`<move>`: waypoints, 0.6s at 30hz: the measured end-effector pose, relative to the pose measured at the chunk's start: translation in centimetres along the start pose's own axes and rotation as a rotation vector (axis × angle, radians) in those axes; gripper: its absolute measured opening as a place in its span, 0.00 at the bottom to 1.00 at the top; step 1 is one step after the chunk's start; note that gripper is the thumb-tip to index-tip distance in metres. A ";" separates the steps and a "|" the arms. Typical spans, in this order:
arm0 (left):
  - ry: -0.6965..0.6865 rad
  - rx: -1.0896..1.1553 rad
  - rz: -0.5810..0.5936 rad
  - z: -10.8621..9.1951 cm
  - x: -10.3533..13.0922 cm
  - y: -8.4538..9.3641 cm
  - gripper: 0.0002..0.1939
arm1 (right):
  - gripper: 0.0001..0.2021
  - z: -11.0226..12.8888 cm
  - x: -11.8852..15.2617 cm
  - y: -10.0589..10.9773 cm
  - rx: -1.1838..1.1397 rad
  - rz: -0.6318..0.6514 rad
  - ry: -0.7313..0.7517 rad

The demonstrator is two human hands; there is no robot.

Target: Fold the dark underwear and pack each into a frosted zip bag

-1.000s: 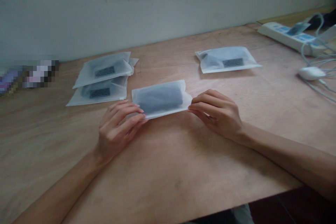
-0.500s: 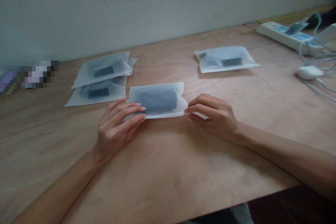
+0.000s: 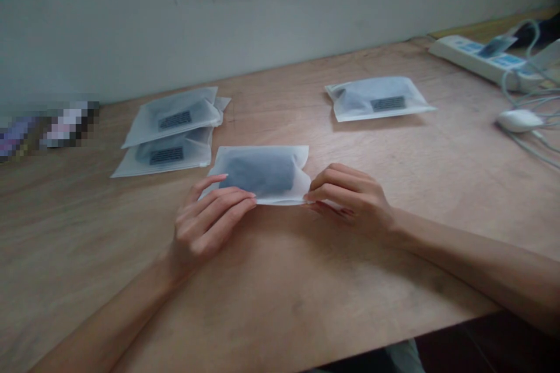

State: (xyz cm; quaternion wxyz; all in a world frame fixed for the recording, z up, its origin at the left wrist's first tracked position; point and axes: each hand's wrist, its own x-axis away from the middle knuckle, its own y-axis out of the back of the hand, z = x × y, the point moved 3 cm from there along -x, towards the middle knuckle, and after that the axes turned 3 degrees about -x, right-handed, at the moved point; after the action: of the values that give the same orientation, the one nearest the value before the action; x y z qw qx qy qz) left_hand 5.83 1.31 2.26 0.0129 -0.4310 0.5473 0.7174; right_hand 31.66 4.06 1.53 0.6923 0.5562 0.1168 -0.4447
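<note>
A frosted translucent pouch (image 3: 262,172) with something dark inside lies on the wooden table, between my hands. My left hand (image 3: 214,215) rests over its lower left part, fingers on the near edge and index finger raised a little apart. My right hand (image 3: 350,198) pinches the pouch's near right corner between thumb and fingers. Two more pouches, an upper one (image 3: 170,116) overlapping a lower one (image 3: 175,151), lie at the left with dark printed labels. Another labelled pouch (image 3: 378,99) lies further back on the right.
A white power strip (image 3: 476,61) with a plug stands at the back right, beside a white adapter (image 3: 520,120) and loose cables. Blurred-out items (image 3: 67,123) lie at the far left. Behind the wooden table (image 3: 271,303) rises a plain wall.
The pouch between my hands has shifted slightly toward me. My left hand has slid right along its near edge, with the index finger now apart. My right hand has moved slightly nearer with the corner.
</note>
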 end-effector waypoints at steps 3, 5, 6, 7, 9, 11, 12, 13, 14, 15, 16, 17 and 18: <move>-0.004 0.015 -0.002 -0.1 0.1 -0.1 0.14 | 0.03 0.1 0.0 -0.1 -0.008 -0.017 0.018; -0.015 0.035 -0.015 -0.2 0.2 -0.1 0.14 | 0.03 0.2 -0.1 -0.3 -0.015 -0.033 0.012; -0.020 0.046 -0.024 -0.2 0.2 -0.1 0.14 | 0.03 0.2 -0.1 -0.3 -0.020 -0.038 0.011; -0.023 0.057 -0.031 -0.2 0.2 -0.2 0.14 | 0.03 0.2 -0.1 -0.4 -0.026 -0.041 0.017; -0.025 0.076 -0.028 -0.3 0.1 -0.3 0.13 | 0.03 0.3 -0.1 -0.6 -0.035 -0.050 0.039; -0.028 0.078 -0.031 -0.5 -0.1 -0.5 0.12 | 0.02 0.5 -0.1 -0.6 -0.041 -0.056 0.057; -0.032 0.069 -0.036 -0.6 -0.2 -0.6 0.12 | 0.02 0.5 0.0 -0.6 -0.044 -0.056 0.055; -0.037 0.055 -0.042 -0.7 -0.3 -0.7 0.13 | 0.02 0.6 0.0 -0.7 -0.049 -0.053 0.049; -0.044 0.043 -0.040 -0.8 -0.4 -0.8 0.15 | 0.02 0.6 0.1 -0.7 -0.056 -0.046 0.045; -0.054 0.033 -0.031 -1.0 -0.4 -0.8 0.15 | 0.02 0.6 0.1 -0.7 -0.062 -0.039 0.045; -0.065 0.028 -0.018 -1.1 -0.4 -0.9 0.15 | 0.02 0.7 0.1 -0.8 -0.065 -0.032 0.050; -0.073 0.030 -0.011 -1.1 -0.4 -0.9 0.14 | 0.02 0.7 0.2 -0.8 -0.064 -0.028 0.057; -0.080 0.034 -0.008 -1.2 -0.4 -0.8 0.13 | 0.02 0.8 0.1 -0.8 -0.061 -0.021 0.065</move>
State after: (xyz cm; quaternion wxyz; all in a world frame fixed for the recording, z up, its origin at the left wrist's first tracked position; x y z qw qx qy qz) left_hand 7.18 0.88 1.88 0.0450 -0.4039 0.5566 0.7246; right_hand 30.87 3.30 1.17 0.6999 0.5478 0.1583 -0.4301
